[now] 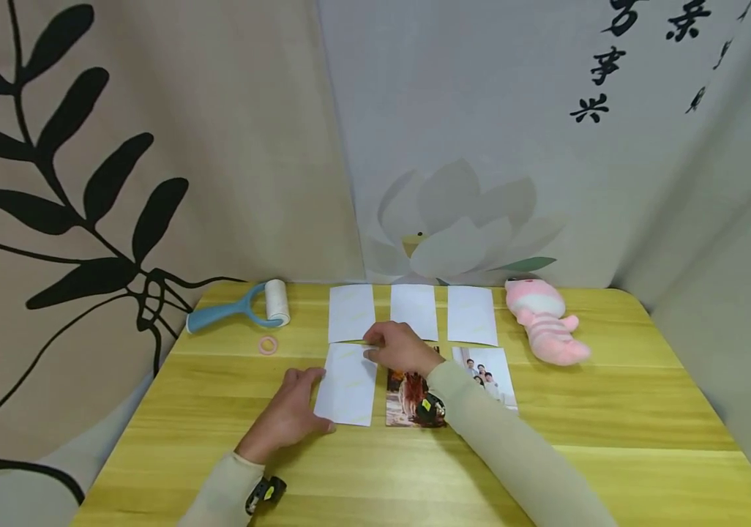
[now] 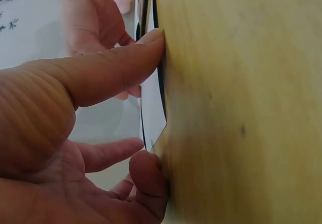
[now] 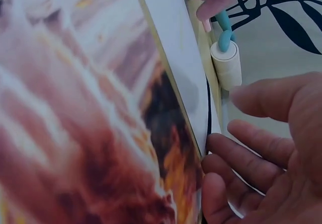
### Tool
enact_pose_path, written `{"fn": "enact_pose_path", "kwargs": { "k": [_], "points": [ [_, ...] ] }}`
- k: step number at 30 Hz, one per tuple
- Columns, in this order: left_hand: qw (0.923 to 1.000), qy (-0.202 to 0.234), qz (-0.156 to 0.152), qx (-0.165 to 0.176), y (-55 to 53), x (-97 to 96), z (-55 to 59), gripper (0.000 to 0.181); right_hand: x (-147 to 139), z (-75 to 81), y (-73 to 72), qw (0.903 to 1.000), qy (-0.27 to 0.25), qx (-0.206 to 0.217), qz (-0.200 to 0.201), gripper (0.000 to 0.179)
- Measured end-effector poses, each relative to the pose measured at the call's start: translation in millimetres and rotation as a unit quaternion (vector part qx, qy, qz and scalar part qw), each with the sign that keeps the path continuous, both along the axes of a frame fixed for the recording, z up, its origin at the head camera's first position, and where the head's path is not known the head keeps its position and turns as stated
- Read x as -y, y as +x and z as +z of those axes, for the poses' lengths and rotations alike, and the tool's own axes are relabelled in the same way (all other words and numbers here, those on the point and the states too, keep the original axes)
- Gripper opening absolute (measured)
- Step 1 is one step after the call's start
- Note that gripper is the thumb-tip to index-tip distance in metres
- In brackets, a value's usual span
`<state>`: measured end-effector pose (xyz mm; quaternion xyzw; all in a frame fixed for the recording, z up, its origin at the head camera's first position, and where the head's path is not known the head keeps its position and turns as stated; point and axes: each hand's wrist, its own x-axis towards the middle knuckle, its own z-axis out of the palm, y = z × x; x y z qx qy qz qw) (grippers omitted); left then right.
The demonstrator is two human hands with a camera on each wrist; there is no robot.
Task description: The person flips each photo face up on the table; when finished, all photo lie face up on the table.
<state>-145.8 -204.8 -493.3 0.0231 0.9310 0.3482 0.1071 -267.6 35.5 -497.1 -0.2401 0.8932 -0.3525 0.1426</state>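
A white card point(image 1: 348, 391) lies flat on the table, left in the nearer row. My left hand point(image 1: 290, 413) touches its lower left part, thumb at the near edge and fingers at the left edge. In the left wrist view the thumb point(image 2: 146, 45) and fingers meet the card's rim. Over the card's upper right corner is my right hand point(image 1: 405, 348), fingertips touching it. The right wrist view shows its thumb point(image 3: 261, 100) raised clear of the card. Beneath the right wrist, a reddish-orange photo point(image 1: 405, 399) is partly hidden. The right forearm partly covers a group photo point(image 1: 494, 373).
Three white cards form the farther row: left point(image 1: 351, 311), middle point(image 1: 413, 304) and right point(image 1: 472, 315). A blue-handled lint roller point(image 1: 277, 301) and a pink ring point(image 1: 268, 345) lie at left. A pink plush toy point(image 1: 547, 326) is at right. Curtains border the wooden table point(image 1: 626, 410).
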Motion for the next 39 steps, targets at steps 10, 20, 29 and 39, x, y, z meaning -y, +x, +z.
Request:
{"fn": "enact_pose_path", "kwargs": {
  "k": [10, 20, 29, 39],
  "points": [
    [0.9999, -0.009, 0.008, 0.005, -1.4, -3.2, -2.2, 0.104, 6, -4.5, 2.7, 0.9998, -0.019, -0.002, -0.006, 0.023],
    [0.9992, 0.038, 0.007, -0.004, -3.7, -3.3, -3.2, 0.102, -1, -3.7, 3.1, 0.9944, -0.102, -0.005, -0.027, 0.021],
    [0.9947, 0.097, 0.032, -0.011, -10.0, 4.5, -3.1, 0.048, -14, -11.0, 12.6, 0.9744, -0.198, 0.095, -0.048, 0.037],
    [0.9807, 0.189, 0.045, 0.022, -13.1, 6.2, 3.3, 0.016, -18, -4.1, 37.2, 0.9386, -0.265, 0.215, -0.053, 0.034]
  ]
}}
